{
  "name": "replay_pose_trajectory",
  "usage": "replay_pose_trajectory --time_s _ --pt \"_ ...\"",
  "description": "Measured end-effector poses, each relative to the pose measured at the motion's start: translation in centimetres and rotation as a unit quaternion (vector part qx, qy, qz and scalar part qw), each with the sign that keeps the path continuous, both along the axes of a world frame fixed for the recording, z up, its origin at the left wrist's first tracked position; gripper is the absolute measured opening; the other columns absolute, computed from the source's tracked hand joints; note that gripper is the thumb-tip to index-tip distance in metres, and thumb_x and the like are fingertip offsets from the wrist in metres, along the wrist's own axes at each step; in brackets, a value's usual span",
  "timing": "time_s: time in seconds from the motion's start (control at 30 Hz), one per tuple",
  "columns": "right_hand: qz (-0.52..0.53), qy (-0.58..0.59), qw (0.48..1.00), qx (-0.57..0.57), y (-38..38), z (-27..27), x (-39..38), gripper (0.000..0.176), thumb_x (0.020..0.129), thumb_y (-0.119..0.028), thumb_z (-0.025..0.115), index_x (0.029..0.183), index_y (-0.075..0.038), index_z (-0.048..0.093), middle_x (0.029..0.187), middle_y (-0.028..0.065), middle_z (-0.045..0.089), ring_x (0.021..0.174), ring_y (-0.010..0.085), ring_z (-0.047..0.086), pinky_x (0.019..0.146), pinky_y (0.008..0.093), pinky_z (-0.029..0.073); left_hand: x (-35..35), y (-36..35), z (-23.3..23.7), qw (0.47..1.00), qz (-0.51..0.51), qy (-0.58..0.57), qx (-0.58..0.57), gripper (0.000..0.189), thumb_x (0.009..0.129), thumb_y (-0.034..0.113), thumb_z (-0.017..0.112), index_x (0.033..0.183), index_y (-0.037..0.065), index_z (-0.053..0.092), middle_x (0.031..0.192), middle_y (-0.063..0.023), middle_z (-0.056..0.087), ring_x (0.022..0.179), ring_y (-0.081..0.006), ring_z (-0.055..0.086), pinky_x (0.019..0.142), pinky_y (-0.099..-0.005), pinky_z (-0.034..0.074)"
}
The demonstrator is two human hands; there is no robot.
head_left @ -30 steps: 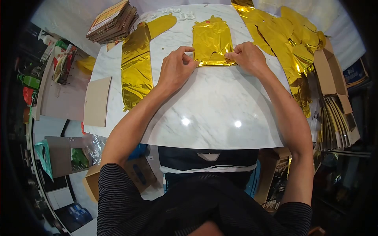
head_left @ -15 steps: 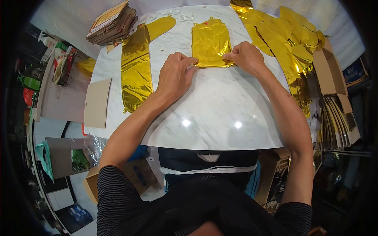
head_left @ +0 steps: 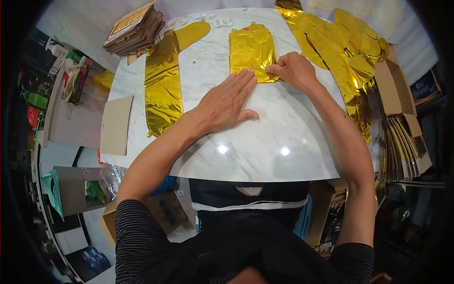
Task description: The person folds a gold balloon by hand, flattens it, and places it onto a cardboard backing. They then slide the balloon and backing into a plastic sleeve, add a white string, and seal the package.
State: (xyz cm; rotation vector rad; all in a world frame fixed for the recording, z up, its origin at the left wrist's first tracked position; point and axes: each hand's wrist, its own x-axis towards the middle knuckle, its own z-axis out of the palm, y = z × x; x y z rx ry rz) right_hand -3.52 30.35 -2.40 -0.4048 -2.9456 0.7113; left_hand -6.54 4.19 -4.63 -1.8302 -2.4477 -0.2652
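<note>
A folded gold foil piece [head_left: 250, 47] with a small red spot near its top lies on the white marbled table [head_left: 265, 151]. My left hand [head_left: 226, 102] is flat, its fingertips resting on the foil's lower left edge and its thumb spread out on the table. At the foil's lower right corner, my right hand [head_left: 295, 71] pinches the edge between thumb and fingers. Left of them lies a long gold foil piece [head_left: 163, 90] with a rounded end. More gold foil [head_left: 338, 42] is heaped on the right.
A stack of cards [head_left: 135, 29] stands at the back left, with white rings [head_left: 222, 22] beside it. A beige board [head_left: 116, 125] lies at the left edge. An open cardboard box [head_left: 396, 85] and a row of packed flat sleeves [head_left: 402, 149] are at the right.
My left hand has let go of the lower left corner and opened out flat over the foil's lower edge. The right hand remains at its corner.
</note>
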Motion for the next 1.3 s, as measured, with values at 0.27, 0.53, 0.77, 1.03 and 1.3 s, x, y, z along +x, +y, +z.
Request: replay_pose_trajectory --time_s 0.27,0.53,0.77,1.03,1.3 --pt "0.068 0.013 0.971 -0.23 2.0 -0.5 1.8 0.029 0.081 -0.026 0.087 0.095 -0.002 0.078 0.079 0.0073 0.076 0.072 0.0167 0.07 0.071 0.0338 0.054 0.0 0.0 -0.3 1.0 0.002 -0.002 0.018 0.097 0.101 0.067 0.052 0.155 -0.012 0.038 0.167 -0.03 0.033 0.158 -0.0419 0.029 0.13 -0.0474 0.025" --pt "0.009 0.017 0.993 -0.113 0.2 0.4 2.1 0.028 0.083 -0.017 0.085 0.103 0.002 0.077 0.084 0.006 0.078 0.075 0.0124 0.07 0.073 0.0299 0.054 0.1 0.0 -0.2 1.0 0.006 0.011 0.019 0.097 0.101 0.067 0.052 0.154 -0.013 0.038 0.165 -0.0316 0.034 0.156 -0.0426 0.031 0.13 -0.0469 0.025" --pt "0.007 0.012 0.994 -0.109 0.5 0.7 2.0 0.029 0.083 -0.019 0.086 0.101 0.002 0.078 0.085 0.0069 0.078 0.075 0.0135 0.07 0.073 0.031 0.055 0.0 0.4 0.4 0.999 0.026 -0.036 0.013 0.095 0.103 0.064 0.052 0.156 -0.014 0.036 0.165 -0.032 0.033 0.157 -0.0434 0.03 0.13 -0.0463 0.025" --pt "0.008 0.006 0.994 -0.113 0.6 0.6 1.9 0.027 0.084 -0.017 0.086 0.101 0.002 0.078 0.084 0.0067 0.078 0.075 0.0132 0.07 0.073 0.0312 0.054 -6.0 3.5 -0.1 0.995 0.063 0.02 0.069 0.087 0.106 0.056 0.053 0.157 -0.013 0.033 0.166 -0.0329 0.032 0.159 -0.0439 0.026 0.13 -0.0476 0.026" --pt "0.019 0.028 0.996 -0.079 -0.3 0.5 2.4 0.028 0.085 -0.019 0.085 0.102 0.002 0.077 0.081 0.0077 0.076 0.073 0.0163 0.07 0.072 0.0332 0.054 -6.7 3.8 -1.2 0.996 0.094 -0.004 0.002 0.086 0.11 0.058 0.042 0.162 -0.009 0.027 0.171 -0.0295 0.025 0.162 -0.0414 0.018 0.133 -0.0472 0.017"
